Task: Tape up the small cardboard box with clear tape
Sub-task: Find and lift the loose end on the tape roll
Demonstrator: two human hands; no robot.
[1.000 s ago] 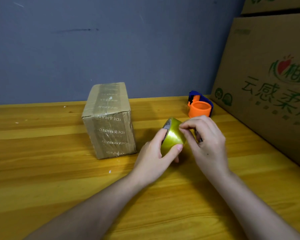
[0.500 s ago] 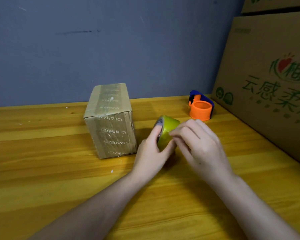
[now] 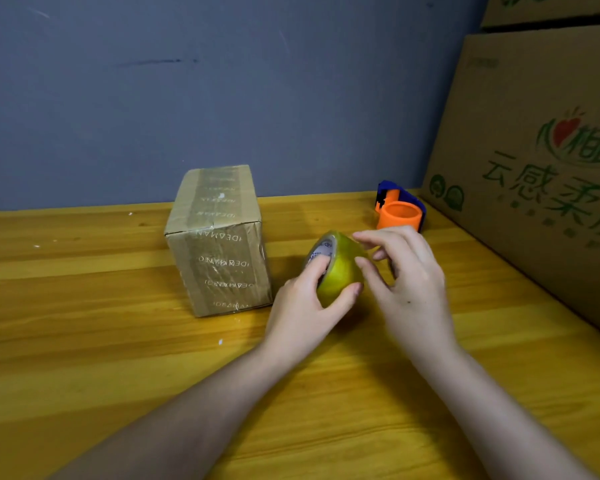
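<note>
Small cardboard box (image 3: 219, 240): stands upright on the wooden table (image 3: 84, 341), left of centre, near the grey wall (image 3: 222, 81). Top and front face are covered with printed tape strips. Nothing touches it.

Roll of tape (image 3: 340, 268): yellowish clear tape on a grey core, held above the table just right of the box, apart from it, core opening turned toward the box.

Left hand (image 3: 305, 306): grips the roll, a finger hooked into the core, thumb pressed on the outer tape surface at the lower right.

Right hand (image 3: 409, 282): fingers curled over the far right side of the roll, fingertips (image 3: 361, 263) resting on the tape surface. Whether they pinch a loose tape end cannot be told.

Tape dispenser (image 3: 399, 211): orange and blue, on the table behind the hands, near the wall, well apart from the box.

Large cardboard carton (image 3: 534, 168): green printed characters and a red fruit logo, standing along the right table edge; another carton (image 3: 551, 8) sits above it.
</note>
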